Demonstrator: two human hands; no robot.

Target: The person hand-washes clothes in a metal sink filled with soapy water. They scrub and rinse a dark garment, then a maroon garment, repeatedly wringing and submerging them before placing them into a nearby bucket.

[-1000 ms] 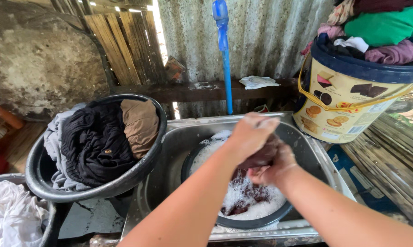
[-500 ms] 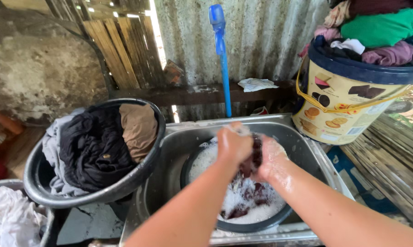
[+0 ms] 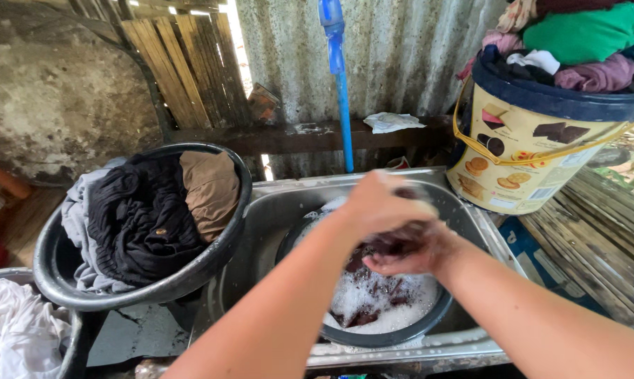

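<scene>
The dark wet garment sits bunched over the soapy basin in the steel sink; your left hand and right hand have their fingers closed around it. Left of the sink is a basin of dark clothes; right of it, a laundry-filled bucket.

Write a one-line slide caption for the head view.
Left hand and right hand rub a dark wet garment over a sudsy basin in a steel sink.
</scene>
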